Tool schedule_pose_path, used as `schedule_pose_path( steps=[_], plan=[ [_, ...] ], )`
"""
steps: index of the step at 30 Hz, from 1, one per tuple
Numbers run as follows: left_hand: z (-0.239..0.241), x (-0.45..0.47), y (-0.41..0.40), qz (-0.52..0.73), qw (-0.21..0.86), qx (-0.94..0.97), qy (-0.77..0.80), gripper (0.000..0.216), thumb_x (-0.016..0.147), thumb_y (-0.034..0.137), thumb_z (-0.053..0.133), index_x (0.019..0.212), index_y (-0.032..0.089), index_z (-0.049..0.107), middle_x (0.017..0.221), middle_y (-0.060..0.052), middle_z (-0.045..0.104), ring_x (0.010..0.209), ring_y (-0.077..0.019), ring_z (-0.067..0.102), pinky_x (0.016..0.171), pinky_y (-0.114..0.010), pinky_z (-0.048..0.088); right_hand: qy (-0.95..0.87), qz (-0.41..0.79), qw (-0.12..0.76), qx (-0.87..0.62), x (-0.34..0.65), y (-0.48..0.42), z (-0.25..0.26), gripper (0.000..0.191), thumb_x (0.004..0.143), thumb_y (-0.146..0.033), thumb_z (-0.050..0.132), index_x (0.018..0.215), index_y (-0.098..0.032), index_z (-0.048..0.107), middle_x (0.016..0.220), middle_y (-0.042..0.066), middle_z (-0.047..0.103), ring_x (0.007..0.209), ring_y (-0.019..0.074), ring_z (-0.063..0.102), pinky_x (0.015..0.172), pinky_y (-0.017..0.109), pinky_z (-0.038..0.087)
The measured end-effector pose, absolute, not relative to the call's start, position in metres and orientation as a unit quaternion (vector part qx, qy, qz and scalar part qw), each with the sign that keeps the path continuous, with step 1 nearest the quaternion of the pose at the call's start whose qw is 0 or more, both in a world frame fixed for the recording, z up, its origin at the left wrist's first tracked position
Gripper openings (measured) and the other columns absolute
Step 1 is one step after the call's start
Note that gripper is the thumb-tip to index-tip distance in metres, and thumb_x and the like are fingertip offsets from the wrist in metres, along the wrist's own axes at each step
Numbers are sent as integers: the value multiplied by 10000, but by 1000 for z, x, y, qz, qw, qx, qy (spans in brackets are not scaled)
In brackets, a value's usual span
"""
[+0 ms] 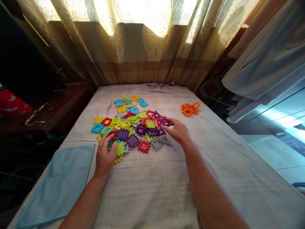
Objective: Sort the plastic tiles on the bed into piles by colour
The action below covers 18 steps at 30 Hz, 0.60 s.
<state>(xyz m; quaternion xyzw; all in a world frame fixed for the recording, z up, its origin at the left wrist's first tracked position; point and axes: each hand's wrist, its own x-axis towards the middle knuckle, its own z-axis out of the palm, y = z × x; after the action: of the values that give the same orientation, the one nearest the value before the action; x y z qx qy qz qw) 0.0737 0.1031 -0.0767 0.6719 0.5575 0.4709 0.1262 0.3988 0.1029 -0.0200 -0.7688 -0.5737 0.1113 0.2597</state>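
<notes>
A heap of flat plastic interlocking building pieces with toothed edges lies on the sheet before me. My left hand (106, 156) is at the heap's near left edge, thumb apart from the fingers. Its fingertips rest by a red piece (112, 135), and its thumb is beside a lime-green piece (118, 149). On the right side, my right hand (177, 130) reaches in with thumb and fingers apart, at the edge of a purple frame piece (165, 121). Dark purple squares (122, 134), a red window piece (144, 146) and a grey one (157, 143) lie between the hands.
A separate pile of orange pieces (190, 109) lies at the right. Blue and yellow pieces (132, 110) are at the heap's far side. A folded light-blue cloth (59, 178) lies at the left. Curtains (147, 47) hang beyond the bed (152, 190); a wooden cabinet (71, 95) stands left.
</notes>
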Motion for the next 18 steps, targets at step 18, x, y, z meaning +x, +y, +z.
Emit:
schedule_pose_path(
  steps=[18],
  plan=[
    [-72,74,102,459,123,675,565,355,889,392,543,1175,219,661,1387,-98,583,1303,-245,535,1137,-418,404,-454,88,135,-876,473,90,-35,394,725,-424,703,1065,-231,749,1011,85,758,870,250,691,658,293,474]
  ],
)
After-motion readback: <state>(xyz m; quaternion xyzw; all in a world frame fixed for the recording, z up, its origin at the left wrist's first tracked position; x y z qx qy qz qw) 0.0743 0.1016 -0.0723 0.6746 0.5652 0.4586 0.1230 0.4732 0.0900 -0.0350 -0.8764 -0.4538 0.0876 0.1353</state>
